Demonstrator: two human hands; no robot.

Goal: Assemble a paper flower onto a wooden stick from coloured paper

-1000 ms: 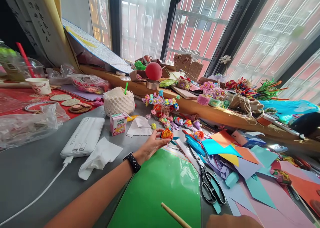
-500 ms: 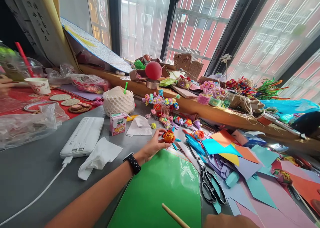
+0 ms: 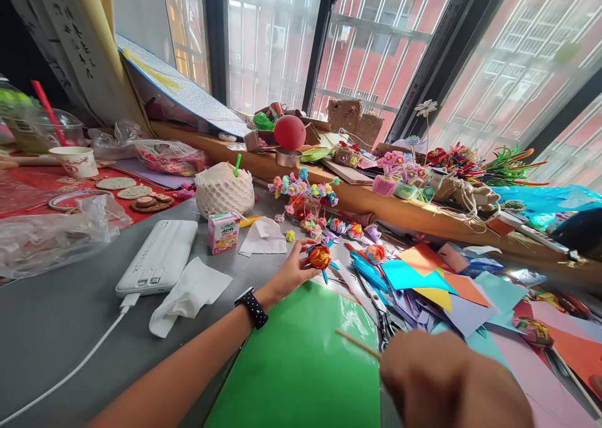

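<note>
An orange paper flower with blue pointed leaves [image 3: 320,257] is pinched in the fingers of my left hand [image 3: 295,268], above the far edge of a green folder [image 3: 301,359]. A dark spotted watch band [image 3: 254,307] circles that wrist. My right hand [image 3: 451,378], blurred and close to the camera, grips a thin wooden stick [image 3: 356,341]. The stick's tip points left over the green folder. Partly behind the right hand lie black-handled scissors [image 3: 384,321], their handles mostly hidden.
Coloured paper sheets [image 3: 465,287] spread over the right side. A white power bank [image 3: 157,255] with a cable, crumpled tissue [image 3: 190,293] and a small drink carton [image 3: 222,232] stand left. Behind are a pipe-cleaner flower bunch [image 3: 303,193] and a wooden ledge [image 3: 362,196] with crafts.
My right hand has risen into view from the bottom edge, bringing the stick up and right, and now covers the scissors' handles. The paper flower has turned slightly, showing more blue leaves.
</note>
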